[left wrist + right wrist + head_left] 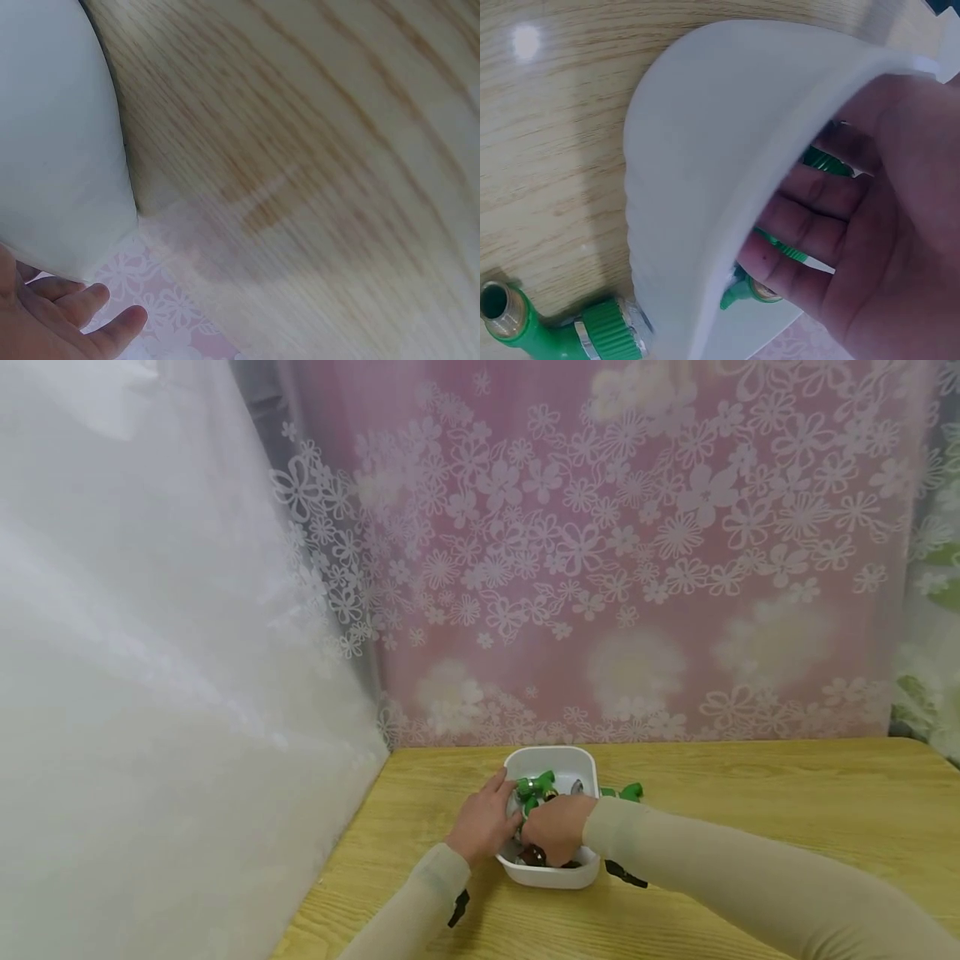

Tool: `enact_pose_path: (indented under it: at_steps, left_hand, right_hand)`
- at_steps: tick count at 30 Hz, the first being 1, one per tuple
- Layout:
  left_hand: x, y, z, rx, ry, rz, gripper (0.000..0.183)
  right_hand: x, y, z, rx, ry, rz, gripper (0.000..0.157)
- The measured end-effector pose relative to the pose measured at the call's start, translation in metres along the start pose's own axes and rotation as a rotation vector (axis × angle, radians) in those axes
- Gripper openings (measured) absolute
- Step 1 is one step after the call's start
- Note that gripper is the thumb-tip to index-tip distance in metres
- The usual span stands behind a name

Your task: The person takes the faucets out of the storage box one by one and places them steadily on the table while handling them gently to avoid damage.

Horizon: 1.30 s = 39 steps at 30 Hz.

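Observation:
A white plastic tub [551, 878] holds several green fittings [536, 785] with metal ends and some dark brown pieces [532, 856]. Over its left rim lies my left hand [483, 822], fingers extended along the edge; in the left wrist view those fingers [116, 330] stick out past the white wall. My right hand [557, 831] reaches down into the tub among the pieces. From the right wrist, the right hand's fingers [802, 225] bend behind the near wall, close to green ribbed parts [829, 161]. Their tips are hidden, so I cannot tell whether they grip anything.
Just right of the tub, another green fitting [632, 792] with a threaded metal end lies on the wood-grain table [750, 785]. A pink floral curtain [637, 568] hangs behind the table, and a white sheet [150, 693] closes off the left side.

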<state>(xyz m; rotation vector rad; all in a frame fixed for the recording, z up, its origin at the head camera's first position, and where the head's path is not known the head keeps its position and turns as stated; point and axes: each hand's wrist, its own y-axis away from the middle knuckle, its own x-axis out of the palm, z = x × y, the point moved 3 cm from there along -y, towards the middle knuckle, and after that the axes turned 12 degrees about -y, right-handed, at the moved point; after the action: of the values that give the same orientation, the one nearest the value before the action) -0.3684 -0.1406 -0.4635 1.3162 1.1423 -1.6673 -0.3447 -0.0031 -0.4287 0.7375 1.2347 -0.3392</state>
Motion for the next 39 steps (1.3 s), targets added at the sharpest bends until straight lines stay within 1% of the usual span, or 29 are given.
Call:
enact_pose_path:
  at_steps: [4, 9, 13, 18, 24, 29, 32, 39]
  left_hand:
    - [0.001, 0.001, -0.003, 0.0, 0.009, 0.007, 0.048]
    - [0.002, 0.0, -0.005, -0.001, 0.005, 0.009, 0.048]
    - [-0.001, 0.0, -0.006, 0.006, -0.005, 0.004, 0.047]
    - [-0.002, -0.001, -0.005, 0.017, -0.01, -0.019, 0.044]
    - [-0.001, -0.001, -0.002, 0.027, -0.003, -0.026, 0.041]
    - [0.0, -0.001, 0.0, 0.036, 0.003, -0.042, 0.04]
    - [0.001, 0.0, 0.002, 0.026, 0.012, -0.032, 0.04]
    - [0.002, -0.001, 0.002, 0.014, 0.01, -0.02, 0.04]
  right_hand:
    - [0.004, 0.001, -0.002, -0.009, 0.006, -0.021, 0.017]
    - [0.008, 0.002, -0.004, -0.038, 0.03, -0.048, 0.014]
    - [0.007, 0.004, -0.004, -0.058, 0.068, -0.061, 0.012]
    - [0.002, 0.01, -0.003, -0.072, 0.078, -0.087, 0.016]
    - [-0.007, 0.017, -0.004, -0.11, 0.09, -0.153, 0.01]
    - [-0.013, 0.021, -0.01, -0.133, 0.147, -0.212, 0.01]
    - [-0.017, 0.024, -0.014, -0.154, 0.162, -0.25, 0.01]
    - [-0.027, 0.033, -0.026, -0.173, 0.09, -0.298, 0.009]
